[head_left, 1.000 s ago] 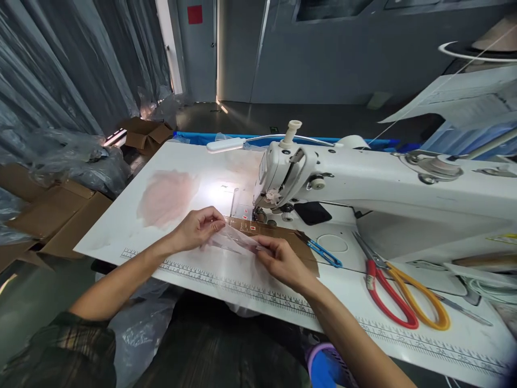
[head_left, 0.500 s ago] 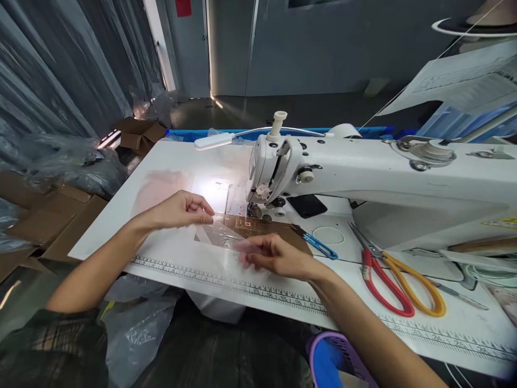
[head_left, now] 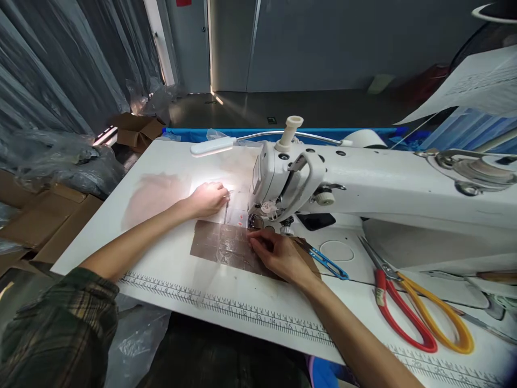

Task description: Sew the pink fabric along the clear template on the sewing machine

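Brown and glossy, a flat strip (head_left: 226,245) is being touched near its middle, along the far edge, by the bent fingers of the right hand (head_left: 278,250). The thumb and forefinger are being held close together there; whether anything is being pinched between them cannot be told. The left hand (head_left: 210,198) is being held over the table (head_left: 161,258), beyond the strip's left part and apart from it, with the fingers curled together; whether something thin is being gripped cannot be told.

The strip is being laid flat on the table, just on the near side of the needle end of the sewing machine (head_left: 266,188). Its surface is being shown as smooth and crinkled with pale reflections, and its left end is being cut off by a straight, slightly slanted edge. Its long axis is being pointed from left to right, with the right end angled somewhat toward the near table edge; part is being hidden under the right hand.

Farther right, blue snips (head_left: 329,264) are being rested with their tips at the strip's right part. Beyond them, scissors (head_left: 420,307) with one red and one yellow handle are being kept on the table. Along the near edge, ruler markings (head_left: 230,310) are being displayed.
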Motion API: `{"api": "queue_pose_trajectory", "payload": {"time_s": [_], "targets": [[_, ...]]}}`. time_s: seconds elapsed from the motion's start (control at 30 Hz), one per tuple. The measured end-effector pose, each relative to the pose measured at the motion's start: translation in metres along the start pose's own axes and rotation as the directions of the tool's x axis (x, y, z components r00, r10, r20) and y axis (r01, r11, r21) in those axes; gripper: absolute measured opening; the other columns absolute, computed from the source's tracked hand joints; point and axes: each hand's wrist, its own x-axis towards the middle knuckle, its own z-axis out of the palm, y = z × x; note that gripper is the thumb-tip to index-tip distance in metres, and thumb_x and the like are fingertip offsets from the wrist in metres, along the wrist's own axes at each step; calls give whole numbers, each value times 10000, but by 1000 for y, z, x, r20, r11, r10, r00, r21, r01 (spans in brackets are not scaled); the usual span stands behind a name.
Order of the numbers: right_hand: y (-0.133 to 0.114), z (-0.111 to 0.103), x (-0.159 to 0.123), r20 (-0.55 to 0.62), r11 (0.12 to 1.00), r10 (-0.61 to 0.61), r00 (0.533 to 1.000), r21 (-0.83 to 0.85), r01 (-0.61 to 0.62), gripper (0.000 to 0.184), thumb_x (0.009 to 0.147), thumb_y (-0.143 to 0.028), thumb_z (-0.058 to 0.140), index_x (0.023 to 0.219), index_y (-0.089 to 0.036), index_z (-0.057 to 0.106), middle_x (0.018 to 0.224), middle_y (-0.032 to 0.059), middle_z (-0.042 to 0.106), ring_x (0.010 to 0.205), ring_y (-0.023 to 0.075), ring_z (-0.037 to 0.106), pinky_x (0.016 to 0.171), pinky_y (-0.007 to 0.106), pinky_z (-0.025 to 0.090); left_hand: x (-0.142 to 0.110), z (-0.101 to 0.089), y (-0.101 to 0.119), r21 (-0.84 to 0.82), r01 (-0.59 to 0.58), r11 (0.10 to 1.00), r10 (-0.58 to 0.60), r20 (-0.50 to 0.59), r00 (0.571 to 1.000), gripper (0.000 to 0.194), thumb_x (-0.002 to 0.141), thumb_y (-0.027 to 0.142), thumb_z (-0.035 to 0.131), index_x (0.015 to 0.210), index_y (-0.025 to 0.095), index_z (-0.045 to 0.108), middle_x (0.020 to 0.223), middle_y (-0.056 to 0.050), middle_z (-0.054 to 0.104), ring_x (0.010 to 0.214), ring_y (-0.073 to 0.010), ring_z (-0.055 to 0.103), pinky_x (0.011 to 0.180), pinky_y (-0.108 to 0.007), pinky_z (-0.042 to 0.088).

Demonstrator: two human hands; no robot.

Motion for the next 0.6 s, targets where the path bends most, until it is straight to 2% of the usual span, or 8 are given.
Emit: {"api": "queue_pose_trajectory", "payload": {"time_s": [0.1,0.17,0.3,0.37,0.47,0.53,0.6], "targets": [[8,4,1,-35,998,-15,999,57,17,251,885,-385,498,931,-225,686,737,39,715,572,173,629,516,286,469,34,17,2,-45,-135,990,133,-33,991,209,919,195,484,910,104,672,984,-153,644,882,-260,644,808,-367,509],[12,4,3,-60,997,12,998,72,-8,247,893,-391,499,947,-229,678,750,44,724,571,179,647,524,289,485,54,22,2,-96,-217,971,213,-47,976,172,902,160,509,910,107,672,969,-132,663,899,-246,655,856,-352,517],[17,4,5,-73,994,73,995,90,-66,292,899,-435,485,960,-217,669,745,51,723,552,185,659,544,298,509,71,23,0,-139,-306,942,297,-82,951,192,921,181,506,1012,121,665,1032,-107,685,958,-220,657,890,-327,539],[17,5,5,-68,991,84,994,108,-76,300,900,-444,479,957,-214,663,736,49,720,542,185,658,538,296,509,64,21,-2,-109,-317,942,298,-155,942,226,926,180,491,1083,119,643,1080,-119,676,994,-220,648,876,-335,553],[14,4,3,-69,993,72,995,99,-65,288,899,-432,477,959,-220,663,713,38,714,546,190,658,520,290,498,37,18,0,-37,-316,948,294,-278,915,259,894,108,458,1087,127,630,1095,-120,664,1003,-210,644,820,-325,567],[10,3,1,-81,996,43,996,80,-37,279,900,-417,467,944,-227,666,707,33,712,561,193,660,515,285,487,10,17,7,-26,-334,942,311,-298,903,280,863,67,428,1038,130,638,1059,-112,670,935,-190,657,718,-287,570],[6,2,-1,-102,999,5,995,54,1,277,901,-408,457,922,-232,669,697,30,710,567,193,657,518,283,479,-19,16,19,-65,-414,908,381,-284,880,241,860,98,425,930,142,651,891,-64,689,776,-146,655,630,-244,554]]}}
